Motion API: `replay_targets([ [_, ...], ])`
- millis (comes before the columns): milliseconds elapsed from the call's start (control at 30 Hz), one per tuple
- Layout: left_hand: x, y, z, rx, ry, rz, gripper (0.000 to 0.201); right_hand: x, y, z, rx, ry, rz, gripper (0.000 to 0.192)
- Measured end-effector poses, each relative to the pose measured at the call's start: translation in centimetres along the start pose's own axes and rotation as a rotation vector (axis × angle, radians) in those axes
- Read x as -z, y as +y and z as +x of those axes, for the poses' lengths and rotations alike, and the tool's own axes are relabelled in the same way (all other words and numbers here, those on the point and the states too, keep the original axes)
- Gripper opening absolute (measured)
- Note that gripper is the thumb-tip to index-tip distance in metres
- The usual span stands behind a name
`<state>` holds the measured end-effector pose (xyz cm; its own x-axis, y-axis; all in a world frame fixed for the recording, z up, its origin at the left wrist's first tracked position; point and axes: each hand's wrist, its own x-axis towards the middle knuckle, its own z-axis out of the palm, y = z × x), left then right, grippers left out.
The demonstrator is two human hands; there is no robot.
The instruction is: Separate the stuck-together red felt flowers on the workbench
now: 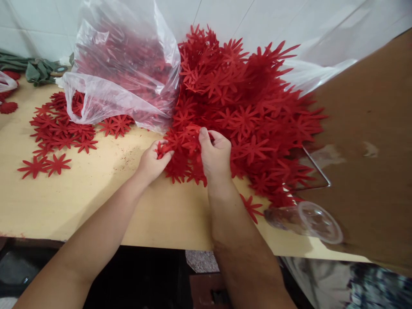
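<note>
Head view, step in hand: both hands are at the near edge of the big heap of red star-shaped felt flower cut-outs (247, 107), which lies on the pale wooden desk (96, 193); it looks like picking single pieces out of the heap.
Left hand (151, 163): its grip is pinched shut on a few red cut-outs at the heap's near left edge, thumb on top.
Right hand (215, 156): its grip is curled and clenched on cut-outs in the heap, thumb raised, just beside the left hand.
Next move, as a judgement: the thin pieces overlap and their points interlock, so parting one from the rest would call for a fine pinch and a gentle pull.
Loose pieces: more red felt flowers lie flat and spread (58, 128) on the desk's left part, well apart from the hands.
Clear plastic bag (125, 64): stands left of the heap, touching it, full of the same red pieces.
Brown cardboard sheet (370, 150): covers the right side, over the heap's edge.
Clear plastic cup (305, 219): lies on its side near the desk's front edge, near the right forearm.
Green cloth bundle (35, 68): far left, by the white tiled wall (273, 21).
</note>
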<state>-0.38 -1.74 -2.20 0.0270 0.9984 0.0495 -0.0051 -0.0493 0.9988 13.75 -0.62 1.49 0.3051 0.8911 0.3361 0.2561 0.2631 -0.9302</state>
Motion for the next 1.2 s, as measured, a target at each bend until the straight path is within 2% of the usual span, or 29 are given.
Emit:
replay_targets([
  [167, 0.3, 1.5, 0.1, 0.066, 0.072, -0.151, 0.009, -0.7, 0.4, -0.3, -0.022, -0.130, 0.134, 0.032],
  [267, 0.2, 2.4, -0.2, 0.079, 0.018, -0.308, 0.014, -1.2, 0.1, -0.9, -0.052, -0.197, 0.142, 0.031],
  [400, 0.0, 2.7, -0.5, 0.086, -0.066, -0.463, 0.027, -1.8, -0.4, -1.5, -0.005, -0.279, 0.138, 0.030],
  [600, 0.0, 2.6, -0.6, 0.092, -0.059, -0.423, 0.037, -2.4, -0.1, -1.9, 0.046, -0.303, 0.100, 0.036],
  [767, -0.1, 2.2, -0.5, 0.060, -0.129, -0.377, 0.037, -2.6, -0.5, -2.3, -0.017, -0.289, 0.107, 0.042],
  [1000, 0.1, 1.3, 0.2, 0.103, 0.022, -0.336, 0.016, -2.4, 0.0, -1.8, 0.005, -0.135, 0.097, 0.038],
  [1200, 0.3, 1.4, 0.2, 0.101, 0.070, -0.351, 0.017, -2.4, 0.4, -1.6, -0.023, -0.197, 0.137, 0.037],
])
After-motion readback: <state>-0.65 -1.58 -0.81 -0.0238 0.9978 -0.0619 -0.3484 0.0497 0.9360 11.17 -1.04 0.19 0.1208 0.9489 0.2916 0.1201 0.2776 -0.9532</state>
